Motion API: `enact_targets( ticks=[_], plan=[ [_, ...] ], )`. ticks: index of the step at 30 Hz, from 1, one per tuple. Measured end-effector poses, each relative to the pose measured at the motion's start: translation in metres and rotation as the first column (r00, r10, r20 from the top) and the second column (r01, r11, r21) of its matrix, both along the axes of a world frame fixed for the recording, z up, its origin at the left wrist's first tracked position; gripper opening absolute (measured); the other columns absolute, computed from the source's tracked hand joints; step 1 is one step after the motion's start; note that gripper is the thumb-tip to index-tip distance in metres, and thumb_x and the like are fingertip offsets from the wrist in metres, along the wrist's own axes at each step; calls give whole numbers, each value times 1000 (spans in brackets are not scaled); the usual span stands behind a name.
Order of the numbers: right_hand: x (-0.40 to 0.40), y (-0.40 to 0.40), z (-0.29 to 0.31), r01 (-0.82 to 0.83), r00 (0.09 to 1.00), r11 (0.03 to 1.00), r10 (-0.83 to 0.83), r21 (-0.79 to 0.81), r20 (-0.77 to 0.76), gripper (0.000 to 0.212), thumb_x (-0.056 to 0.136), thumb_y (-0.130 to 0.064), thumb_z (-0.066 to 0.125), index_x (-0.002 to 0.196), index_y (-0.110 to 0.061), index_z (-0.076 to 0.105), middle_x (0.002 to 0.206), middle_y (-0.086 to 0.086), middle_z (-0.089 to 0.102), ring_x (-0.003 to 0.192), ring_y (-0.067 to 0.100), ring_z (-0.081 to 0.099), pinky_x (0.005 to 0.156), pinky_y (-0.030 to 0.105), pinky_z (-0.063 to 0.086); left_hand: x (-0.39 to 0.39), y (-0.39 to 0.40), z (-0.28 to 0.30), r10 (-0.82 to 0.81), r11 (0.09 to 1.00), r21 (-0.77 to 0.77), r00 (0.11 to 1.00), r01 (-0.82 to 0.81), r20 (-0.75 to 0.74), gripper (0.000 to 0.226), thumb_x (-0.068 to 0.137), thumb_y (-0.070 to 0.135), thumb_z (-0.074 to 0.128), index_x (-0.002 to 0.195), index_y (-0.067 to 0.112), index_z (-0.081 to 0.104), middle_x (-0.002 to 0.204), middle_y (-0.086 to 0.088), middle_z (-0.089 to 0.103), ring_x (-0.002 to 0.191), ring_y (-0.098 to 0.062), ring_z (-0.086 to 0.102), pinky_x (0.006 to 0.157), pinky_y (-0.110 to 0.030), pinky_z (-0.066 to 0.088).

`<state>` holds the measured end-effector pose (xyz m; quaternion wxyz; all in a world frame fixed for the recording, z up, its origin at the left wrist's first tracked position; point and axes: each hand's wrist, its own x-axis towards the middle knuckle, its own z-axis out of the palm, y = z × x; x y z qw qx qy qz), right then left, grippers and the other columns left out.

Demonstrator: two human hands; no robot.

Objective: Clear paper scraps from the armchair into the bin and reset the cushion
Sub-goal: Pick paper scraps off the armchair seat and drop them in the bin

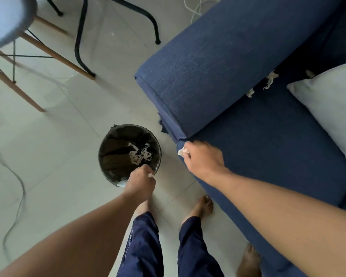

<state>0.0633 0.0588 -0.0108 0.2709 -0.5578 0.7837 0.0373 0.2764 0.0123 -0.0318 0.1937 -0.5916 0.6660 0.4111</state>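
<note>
My left hand [141, 181] is gripping the near rim of the bin [108, 142], fingers curled shut on it, a white bit pinched at the fingertips. My right hand [202, 158] is sitting at the front corner of the armchair [258, 136], fingers closed on a paper scrap [181, 151]. More scraps [269, 79] are lying along the armrest seam; shredded paper [139, 154] is lying in the bin. The cushion [328, 110] is lying on the seat.

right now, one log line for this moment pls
left hand on bin rim | right hand shut on scrap at seat edge | scraps left by armrest | cushion not reset
</note>
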Motion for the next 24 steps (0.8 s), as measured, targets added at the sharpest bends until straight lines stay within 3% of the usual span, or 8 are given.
enact_targets(
  ticks=[4, 10, 16, 22, 24],
  plan=[
    [46, -20, 6, -26, 997, 999, 24, 26, 74, 22, 101, -35, 48, 113, -23, 62, 114, 2, 64, 108, 28, 60, 73, 37, 44, 17, -27, 5, 59, 998, -36, 998, -58, 7, 27, 88, 14, 56, 113, 12, 67, 116, -9, 65, 98, -26, 60, 75, -27, 43],
    [96, -47, 9, -21, 993, 996, 11, 89, 117, 24, 103, -32, 47, 118, -20, 60, 117, 7, 65, 108, 32, 62, 76, 41, 49, 45, -52, 6, 107, 991, -82, 994, -104, 38, 36, 90, 14, 58, 126, 11, 60, 125, -12, 60, 114, -31, 58, 78, -29, 41],
    [132, -63, 2, -3, 992, 987, -17, 159, 125, 24, 103, -30, 47, 122, -22, 57, 121, 5, 65, 108, 31, 63, 74, 38, 43, 72, -63, 4, 94, 993, -73, 995, -91, 39, 55, 89, 23, 64, 141, 12, 50, 133, -8, 57, 119, -27, 56, 84, -31, 43],
    [151, -69, -2, 60, 987, 976, -88, 210, 131, 26, 103, -33, 49, 127, -26, 58, 119, 4, 68, 106, 30, 64, 74, 37, 46, 86, -65, 9, 19, 999, -35, 997, -16, 74, 50, 93, 23, 60, 140, 11, 49, 134, -9, 57, 119, -27, 57, 86, -31, 45],
    [152, -67, -1, 78, 984, 961, -117, 264, 137, 33, 104, -32, 47, 137, -30, 54, 124, 6, 67, 111, 31, 64, 80, 39, 48, 87, -64, 11, -28, 999, -30, 996, 31, 82, 49, 93, 24, 60, 140, 12, 50, 132, -8, 58, 117, -27, 58, 87, -33, 48]
  ],
)
